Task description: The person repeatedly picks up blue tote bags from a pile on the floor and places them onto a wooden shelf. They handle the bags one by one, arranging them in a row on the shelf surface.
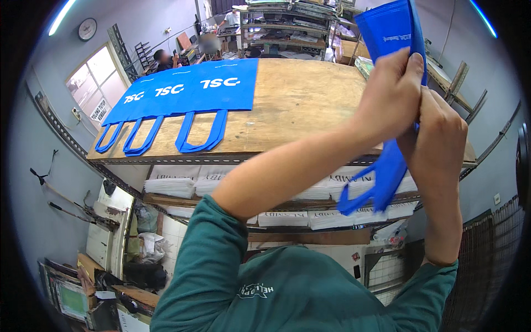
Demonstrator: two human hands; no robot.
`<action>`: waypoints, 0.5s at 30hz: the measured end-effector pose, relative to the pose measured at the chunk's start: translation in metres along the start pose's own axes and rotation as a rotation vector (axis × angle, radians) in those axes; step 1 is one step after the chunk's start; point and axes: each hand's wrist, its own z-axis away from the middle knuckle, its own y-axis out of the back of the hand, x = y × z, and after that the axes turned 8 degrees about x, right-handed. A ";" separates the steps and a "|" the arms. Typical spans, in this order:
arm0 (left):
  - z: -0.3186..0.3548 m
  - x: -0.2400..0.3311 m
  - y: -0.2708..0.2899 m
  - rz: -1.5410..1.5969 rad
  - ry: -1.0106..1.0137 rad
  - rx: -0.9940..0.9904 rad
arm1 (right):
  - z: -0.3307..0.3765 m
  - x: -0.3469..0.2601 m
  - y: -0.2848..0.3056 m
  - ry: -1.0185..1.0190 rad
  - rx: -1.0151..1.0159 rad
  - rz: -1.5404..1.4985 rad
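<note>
Blue fabric bag (pixel 390 33) pinched in closed grip of left hand (pixel 390 94) & right hand (pixel 437 141), above wooden table (pixel 298 105).

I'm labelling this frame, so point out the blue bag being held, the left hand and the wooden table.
blue bag (pixel 387 27), head view, on its upper panel.
left hand (pixel 390 91), head view, back of hand.
wooden table (pixel 310 105), head view, bare top.

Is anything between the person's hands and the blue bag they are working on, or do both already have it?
Nothing visible stands between them. The left hand and the right hand both have a grip on the blue bag, held up above the wooden table.
</note>
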 end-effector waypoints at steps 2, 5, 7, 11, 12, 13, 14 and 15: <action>-0.019 -0.002 0.009 -0.114 -0.108 0.015 | -0.004 -0.005 0.001 -0.047 0.109 -0.099; -0.051 0.016 0.019 -0.212 -0.120 -0.023 | 0.011 0.032 0.036 -0.226 0.311 -0.340; -0.074 0.040 0.035 -0.142 -0.004 -0.209 | 0.037 0.096 0.012 -0.472 0.528 -0.648; -0.125 0.042 0.078 -0.142 0.132 -0.111 | 0.071 0.104 -0.142 -0.996 0.334 -1.378; -0.129 0.050 0.099 -0.138 0.206 -0.104 | 0.060 0.091 -0.149 -1.140 0.122 -1.805; -0.133 0.046 0.122 -0.134 0.121 -0.094 | 0.036 0.042 -0.122 -1.265 0.162 -1.789; -0.138 0.042 0.133 -0.159 0.141 -0.060 | 0.035 0.049 -0.129 -1.144 0.141 -2.034; -0.141 0.040 0.150 -0.198 0.155 -0.010 | 0.030 0.050 -0.142 -0.994 0.097 -2.292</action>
